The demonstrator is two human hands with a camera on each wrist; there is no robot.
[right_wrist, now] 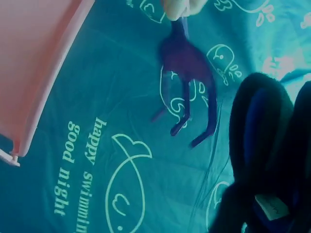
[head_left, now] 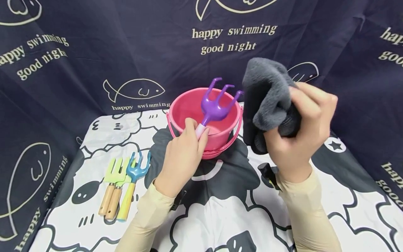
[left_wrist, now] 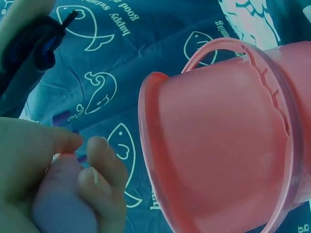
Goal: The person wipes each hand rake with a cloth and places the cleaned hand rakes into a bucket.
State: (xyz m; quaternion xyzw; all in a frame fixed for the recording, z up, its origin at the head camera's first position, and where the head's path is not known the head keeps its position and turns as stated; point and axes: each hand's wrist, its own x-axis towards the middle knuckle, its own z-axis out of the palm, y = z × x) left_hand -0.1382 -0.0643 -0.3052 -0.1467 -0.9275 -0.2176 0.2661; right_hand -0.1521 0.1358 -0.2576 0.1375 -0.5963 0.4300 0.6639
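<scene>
My left hand point(head_left: 185, 154) grips the pale handle of a purple three-pronged hand rake point(head_left: 215, 106), prongs up, in front of the pink bucket point(head_left: 217, 140). In the left wrist view the rake's handle point(left_wrist: 63, 194) lies between thumb and fingers, beside the bucket point(left_wrist: 218, 145). To the right, my right hand point(head_left: 305, 129) holds a folded dark grey cloth point(head_left: 270, 91) in the air, thumb below and fingers behind. The cloth point(right_wrist: 262, 160) looks nearly black in the right wrist view, with a small white label, apart from the rake's prongs point(right_wrist: 187, 97).
On the left of the patterned tablecloth point(head_left: 104, 238) lie two light green garden tools with wooden handles point(head_left: 110, 203) and a blue rake with a yellow handle point(head_left: 129, 199). Dark fabric printed with fish point(head_left: 141, 52) hangs behind and at both sides.
</scene>
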